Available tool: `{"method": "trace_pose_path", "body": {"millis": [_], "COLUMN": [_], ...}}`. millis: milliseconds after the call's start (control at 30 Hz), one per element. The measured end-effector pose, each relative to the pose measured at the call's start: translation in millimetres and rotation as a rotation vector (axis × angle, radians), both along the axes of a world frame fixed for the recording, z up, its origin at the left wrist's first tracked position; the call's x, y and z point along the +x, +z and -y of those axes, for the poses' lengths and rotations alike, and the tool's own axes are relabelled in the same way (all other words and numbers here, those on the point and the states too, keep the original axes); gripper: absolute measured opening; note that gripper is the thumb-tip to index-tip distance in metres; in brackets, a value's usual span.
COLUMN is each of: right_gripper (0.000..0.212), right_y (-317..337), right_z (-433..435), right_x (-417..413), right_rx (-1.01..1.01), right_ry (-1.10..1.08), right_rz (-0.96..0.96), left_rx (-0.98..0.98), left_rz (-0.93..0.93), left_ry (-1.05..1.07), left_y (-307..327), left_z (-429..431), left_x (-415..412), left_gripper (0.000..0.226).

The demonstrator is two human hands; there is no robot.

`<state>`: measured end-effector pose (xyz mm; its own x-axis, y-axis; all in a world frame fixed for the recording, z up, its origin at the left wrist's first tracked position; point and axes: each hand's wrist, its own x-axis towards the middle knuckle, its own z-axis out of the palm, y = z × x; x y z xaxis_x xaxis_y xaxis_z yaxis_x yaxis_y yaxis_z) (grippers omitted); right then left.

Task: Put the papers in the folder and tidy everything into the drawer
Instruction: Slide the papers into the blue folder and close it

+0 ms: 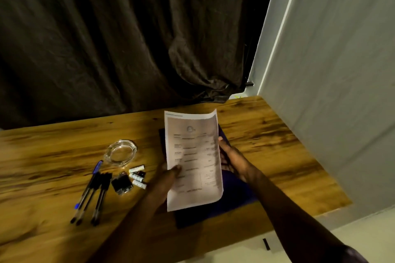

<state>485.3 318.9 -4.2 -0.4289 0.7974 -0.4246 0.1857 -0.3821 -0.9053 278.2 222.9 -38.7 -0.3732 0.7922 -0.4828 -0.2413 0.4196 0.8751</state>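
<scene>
A printed sheet of paper [193, 156] is held up above a dark blue folder [233, 196] that lies flat on the wooden table [267, 134]. My left hand [165, 181] pinches the sheet's lower left edge, thumb on the front. My right hand [232, 160] grips its right edge, fingers behind the paper. Most of the folder is hidden under the sheet and my arms. No drawer is in view.
Left of the folder lie several pens [94, 194], black binder clips [123, 183], small white tubes [136, 175] and a clear glass ashtray [120, 152]. A dark curtain [128, 38] hangs behind the table. A pale wall [331, 70] borders the right side.
</scene>
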Motion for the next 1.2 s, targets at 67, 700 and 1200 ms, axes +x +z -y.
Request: {"method": "trace_pose_path", "body": {"millis": [67, 700, 1200], "right_gripper": [0.051, 0.039, 0.023], "right_y": [6.9, -8.9, -7.6], "right_z": [-10.1, -37.6, -33.4], "right_x": [10.4, 12.8, 60.2], "right_rx": [0.073, -0.05, -0.146], "right_ry": [0.041, -0.114, -0.466], "right_rz": [0.093, 0.121, -0.217], "left_rx": [0.024, 0.138, 0.173], "left_rz": [0.017, 0.596, -0.328], "left_ry": [-0.037, 0.102, -0.176], "left_y": [-0.8, -1.6, 12.2], "left_z": [-9.5, -27.6, -69.3], "left_x": [11.1, 24.3, 5.0], "left_gripper": [0.033, 0.062, 0.018]}}
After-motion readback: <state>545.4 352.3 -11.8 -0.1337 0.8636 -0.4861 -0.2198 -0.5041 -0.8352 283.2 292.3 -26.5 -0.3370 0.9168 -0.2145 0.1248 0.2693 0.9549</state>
